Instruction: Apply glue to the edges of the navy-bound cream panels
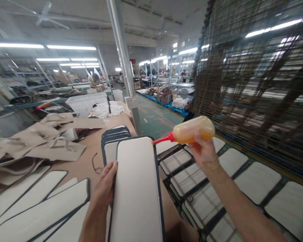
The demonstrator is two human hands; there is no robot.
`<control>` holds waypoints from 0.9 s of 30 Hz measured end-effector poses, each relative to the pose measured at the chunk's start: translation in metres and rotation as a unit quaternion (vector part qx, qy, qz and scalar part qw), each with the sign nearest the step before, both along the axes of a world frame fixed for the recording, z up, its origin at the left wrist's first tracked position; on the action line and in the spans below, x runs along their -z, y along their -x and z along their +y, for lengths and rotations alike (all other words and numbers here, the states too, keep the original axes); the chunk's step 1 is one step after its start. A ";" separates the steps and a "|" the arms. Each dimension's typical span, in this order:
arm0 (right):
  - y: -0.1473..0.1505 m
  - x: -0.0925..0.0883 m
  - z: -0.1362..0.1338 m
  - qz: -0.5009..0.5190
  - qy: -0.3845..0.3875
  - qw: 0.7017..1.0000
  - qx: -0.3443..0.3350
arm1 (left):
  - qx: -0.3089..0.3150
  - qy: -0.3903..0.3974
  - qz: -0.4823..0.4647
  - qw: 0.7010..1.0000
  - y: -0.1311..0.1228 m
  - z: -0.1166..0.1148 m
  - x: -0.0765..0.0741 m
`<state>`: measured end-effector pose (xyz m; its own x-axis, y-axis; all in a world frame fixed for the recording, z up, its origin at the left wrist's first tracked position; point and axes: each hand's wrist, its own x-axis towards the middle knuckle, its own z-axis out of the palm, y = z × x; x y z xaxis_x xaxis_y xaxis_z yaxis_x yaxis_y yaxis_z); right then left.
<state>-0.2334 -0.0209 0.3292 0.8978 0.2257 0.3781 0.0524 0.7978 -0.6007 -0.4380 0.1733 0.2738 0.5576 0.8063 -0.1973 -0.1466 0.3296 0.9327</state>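
My left hand (106, 181) grips the left edge of a long cream panel (136, 181) with dark edging and rounded corners, fingers wrapped at its side. In my right hand (203, 149) is a squeeze bottle (192, 130) of amber liquid, lying almost level. Its red nozzle (163, 138) points left, and the tip meets the panel's upper right corner. Just behind the panel, a stack of similar dark-edged panels (114, 134) rests on the brown table (91, 141).
More cream panels (53, 205) overlap at the lower left, below beige bag pieces with handles (55, 144). On the right, several panels lie on a wire rack (189, 188). A tall stack of wire racks (242, 74) stands beyond. A co-worker (96, 80) is at a distant table.
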 end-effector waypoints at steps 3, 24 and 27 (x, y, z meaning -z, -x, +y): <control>-0.001 0.001 0.000 -0.014 -0.005 1.000 0.003 | 0.024 -0.011 -0.028 0.999 -0.001 0.001 0.001; 0.000 0.016 0.016 0.053 -0.021 0.995 -0.077 | 0.053 -0.043 -0.061 0.996 -0.015 0.013 0.008; 0.001 0.020 0.019 0.063 -0.013 0.995 -0.075 | 0.048 -0.049 -0.039 0.997 -0.018 0.012 0.009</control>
